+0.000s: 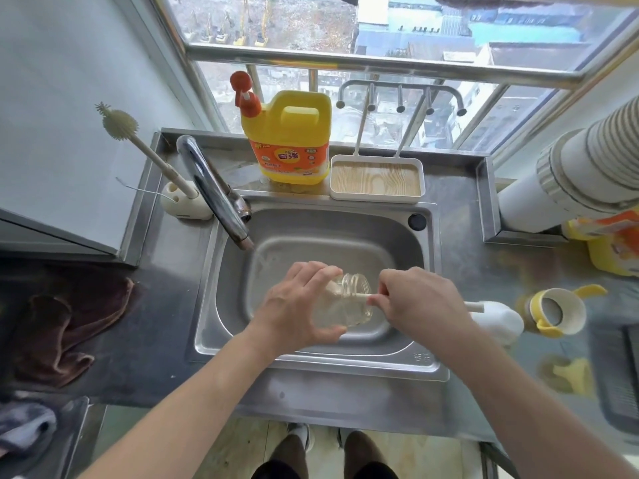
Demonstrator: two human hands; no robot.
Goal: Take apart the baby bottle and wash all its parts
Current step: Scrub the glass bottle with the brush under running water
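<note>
Over the sink [397, 233], the left hand [294, 305] grips the clear bottle [349, 302] sideways; the right hand [418, 302] pinches a brush handle [473, 307] entering its mouth.

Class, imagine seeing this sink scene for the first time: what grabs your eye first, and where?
Two hands meet over the sink: the left hand grips a clear bottle, the right hand holds a brush handle at its mouth. Behind the sink stands a bright yellow detergent jug.

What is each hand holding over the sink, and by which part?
The left hand grips the clear bottle round its body, with the mouth pointing right. The right hand pinches a thin white stick along its shaft, close to the bottle's mouth.
</note>
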